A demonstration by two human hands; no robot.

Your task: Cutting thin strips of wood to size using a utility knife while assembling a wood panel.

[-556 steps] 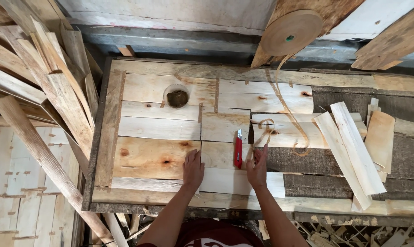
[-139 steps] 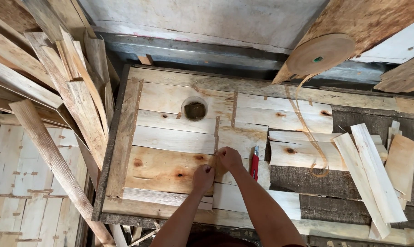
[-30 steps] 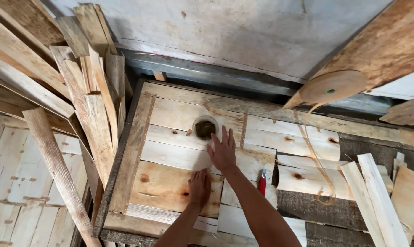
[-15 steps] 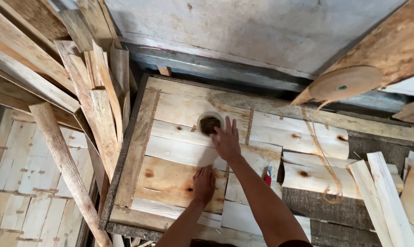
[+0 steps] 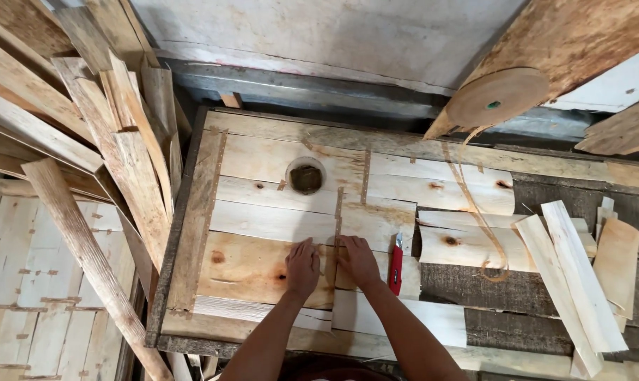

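Wood sheets (image 5: 263, 264) lie under my left hand (image 5: 302, 268) and right hand (image 5: 357, 259), fingers flat, grasping nothing, red knife (image 5: 396, 265) just right.

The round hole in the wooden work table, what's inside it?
The round hole shows only a dark brownish interior; its contents cannot be made out. Pale wood veneer sheets lie around it, not over it.

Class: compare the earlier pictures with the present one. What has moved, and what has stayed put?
The right hand drew back from beside the round hole to lie flat next to the left hand on the veneer sheets. The red knife and tape roll stayed put.
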